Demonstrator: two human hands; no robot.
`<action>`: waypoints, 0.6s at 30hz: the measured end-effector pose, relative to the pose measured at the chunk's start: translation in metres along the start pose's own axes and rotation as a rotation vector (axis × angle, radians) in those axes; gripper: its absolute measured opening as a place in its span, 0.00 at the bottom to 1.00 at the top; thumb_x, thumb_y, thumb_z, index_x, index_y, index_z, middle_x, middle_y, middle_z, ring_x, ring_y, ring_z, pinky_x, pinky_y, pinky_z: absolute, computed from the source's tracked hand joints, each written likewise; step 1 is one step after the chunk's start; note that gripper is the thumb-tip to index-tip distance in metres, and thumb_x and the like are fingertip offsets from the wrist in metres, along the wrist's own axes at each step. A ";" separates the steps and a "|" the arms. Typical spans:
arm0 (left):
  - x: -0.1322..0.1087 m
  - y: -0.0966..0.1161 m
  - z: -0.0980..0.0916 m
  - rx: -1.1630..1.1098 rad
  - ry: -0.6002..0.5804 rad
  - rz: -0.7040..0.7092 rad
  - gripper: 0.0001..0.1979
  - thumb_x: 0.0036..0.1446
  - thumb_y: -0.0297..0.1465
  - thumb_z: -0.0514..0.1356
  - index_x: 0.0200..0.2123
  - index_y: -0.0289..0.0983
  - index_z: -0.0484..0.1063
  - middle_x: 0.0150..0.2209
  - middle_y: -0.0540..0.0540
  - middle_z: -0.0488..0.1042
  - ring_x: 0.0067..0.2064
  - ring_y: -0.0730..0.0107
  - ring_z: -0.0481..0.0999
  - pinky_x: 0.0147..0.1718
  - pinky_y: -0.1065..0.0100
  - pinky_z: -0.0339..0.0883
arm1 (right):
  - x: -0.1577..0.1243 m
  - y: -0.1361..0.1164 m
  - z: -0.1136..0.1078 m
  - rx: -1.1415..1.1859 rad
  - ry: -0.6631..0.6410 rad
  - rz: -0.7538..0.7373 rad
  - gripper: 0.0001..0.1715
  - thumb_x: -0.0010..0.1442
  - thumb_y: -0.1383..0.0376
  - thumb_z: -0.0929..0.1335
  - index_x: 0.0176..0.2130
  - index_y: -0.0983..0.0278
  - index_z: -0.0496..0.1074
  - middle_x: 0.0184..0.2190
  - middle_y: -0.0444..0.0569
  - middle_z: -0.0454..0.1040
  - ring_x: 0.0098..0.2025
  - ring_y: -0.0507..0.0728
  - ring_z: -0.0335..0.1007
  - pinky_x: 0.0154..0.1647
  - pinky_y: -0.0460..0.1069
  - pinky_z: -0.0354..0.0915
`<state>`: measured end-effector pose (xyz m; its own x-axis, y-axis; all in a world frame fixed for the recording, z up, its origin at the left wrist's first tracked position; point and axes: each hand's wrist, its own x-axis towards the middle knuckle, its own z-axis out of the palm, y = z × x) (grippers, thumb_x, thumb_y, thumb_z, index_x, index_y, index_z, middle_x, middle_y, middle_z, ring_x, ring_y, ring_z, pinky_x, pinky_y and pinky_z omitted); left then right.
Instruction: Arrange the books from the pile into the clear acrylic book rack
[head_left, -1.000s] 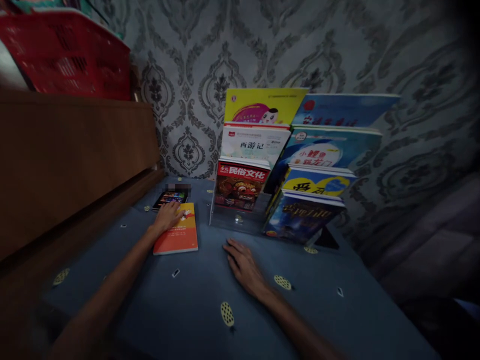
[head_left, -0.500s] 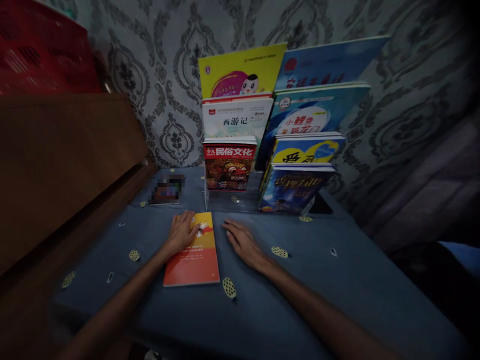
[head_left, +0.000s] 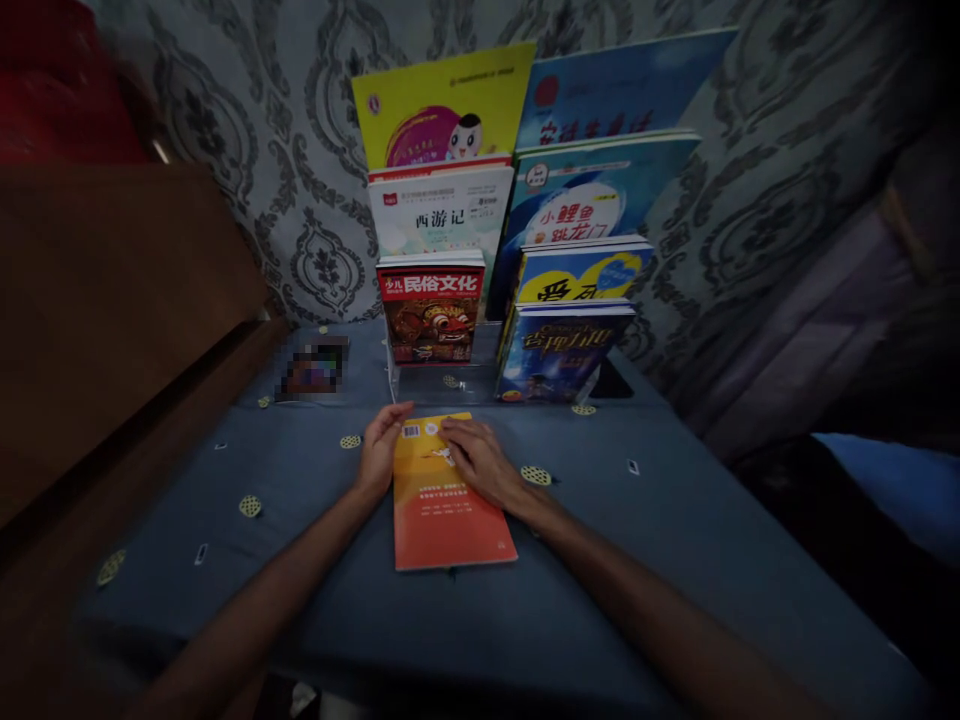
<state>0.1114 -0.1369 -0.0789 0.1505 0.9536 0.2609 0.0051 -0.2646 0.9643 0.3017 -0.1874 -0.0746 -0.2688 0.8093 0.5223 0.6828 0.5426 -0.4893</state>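
Observation:
An orange and yellow book [head_left: 450,530] lies flat on the cloth-covered table, its barcode at the top left. At its upper left edge is my left hand [head_left: 384,445], fingers stretched forward along the side. My right hand [head_left: 480,460] rests over the book's upper right part, palm down with the fingers extended. Beyond the book a clear stand [head_left: 442,385] holds upright books, among them a red book [head_left: 431,315] in front on the left and a dark blue book [head_left: 562,350] on the right.
A blurred-out flat item [head_left: 313,370] lies at the back left of the table [head_left: 637,540]. A brown wooden cabinet [head_left: 112,300] borders the left side. Patterned wallpaper covers the wall behind the stand. A dark flat object [head_left: 615,380] sits right of the stand.
The orange book has shifted right relative to the table. My left hand went from on top of it to its left edge, and my right hand came onto it. The view has also shifted.

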 end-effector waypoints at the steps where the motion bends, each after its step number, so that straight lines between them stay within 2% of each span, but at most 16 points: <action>1: 0.001 0.000 -0.003 0.010 0.014 0.001 0.13 0.59 0.30 0.52 0.45 0.37 0.69 0.52 0.41 0.77 0.54 0.62 0.75 0.53 0.61 0.69 | -0.001 0.000 -0.001 -0.024 -0.021 -0.012 0.19 0.65 0.68 0.61 0.51 0.63 0.76 0.54 0.57 0.76 0.58 0.62 0.70 0.61 0.63 0.62; 6: 0.009 -0.001 -0.026 0.202 0.063 0.032 0.09 0.58 0.28 0.51 0.39 0.38 0.69 0.41 0.44 0.78 0.45 0.65 0.77 0.49 0.62 0.71 | 0.002 -0.010 0.003 -0.096 -0.172 -0.073 0.21 0.68 0.67 0.60 0.57 0.62 0.72 0.59 0.57 0.72 0.64 0.61 0.63 0.66 0.63 0.57; 10: 0.015 -0.006 -0.037 0.279 0.067 -0.001 0.11 0.59 0.27 0.49 0.42 0.38 0.68 0.40 0.44 0.77 0.43 0.66 0.78 0.45 0.62 0.72 | 0.018 -0.026 0.018 -0.085 -0.299 -0.145 0.23 0.68 0.67 0.60 0.60 0.62 0.69 0.62 0.55 0.69 0.67 0.60 0.60 0.68 0.61 0.54; 13: 0.015 -0.009 -0.038 0.298 0.075 0.021 0.13 0.59 0.26 0.48 0.45 0.38 0.66 0.41 0.43 0.77 0.43 0.66 0.78 0.45 0.62 0.72 | 0.034 -0.038 0.032 -0.075 -0.359 -0.187 0.25 0.67 0.69 0.60 0.61 0.63 0.67 0.63 0.57 0.68 0.67 0.60 0.59 0.69 0.61 0.54; 18: 0.005 -0.003 -0.031 0.355 0.045 0.128 0.15 0.57 0.24 0.49 0.46 0.39 0.65 0.42 0.43 0.77 0.45 0.64 0.78 0.49 0.59 0.71 | 0.045 -0.041 0.045 -0.088 -0.364 -0.199 0.23 0.68 0.68 0.60 0.59 0.67 0.69 0.61 0.60 0.70 0.66 0.60 0.61 0.69 0.60 0.54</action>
<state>0.0815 -0.1272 -0.0793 0.1286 0.9128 0.3877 0.3326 -0.4080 0.8502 0.2312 -0.1628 -0.0623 -0.6128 0.7258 0.3125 0.6445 0.6879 -0.3337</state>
